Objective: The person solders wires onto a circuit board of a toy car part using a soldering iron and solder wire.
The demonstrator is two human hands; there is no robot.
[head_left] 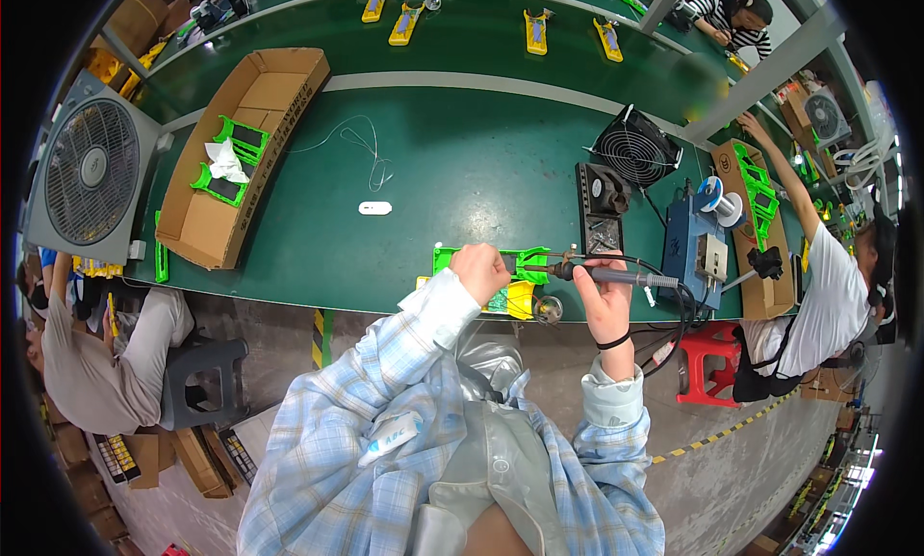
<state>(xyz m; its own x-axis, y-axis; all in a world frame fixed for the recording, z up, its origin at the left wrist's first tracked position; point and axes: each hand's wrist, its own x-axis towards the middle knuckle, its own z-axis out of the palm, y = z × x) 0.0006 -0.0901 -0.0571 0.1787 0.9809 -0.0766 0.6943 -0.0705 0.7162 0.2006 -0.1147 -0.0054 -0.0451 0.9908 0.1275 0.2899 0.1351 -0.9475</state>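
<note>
My right hand (606, 301) grips a soldering iron (630, 277) by its grey handle, its tip pointing left toward an open green plastic housing (534, 259) at the table's front edge. Close to the tip, my left hand (481, 272) is closed over the housing, fingers pinched together. What is between those fingers is hidden. Just in front of the housing is a yellow device (521, 301) with a round clear head (548, 310), partly covered by the green part and my left hand.
A cardboard box (197, 233) with green housings stands left, beside a large fan (91, 171). To the right are a small black fan (635, 147), a blue soldering station (685, 238) and a solder spool (722, 205). A white oval piece (375, 208) lies mid-table. Co-workers sit either side.
</note>
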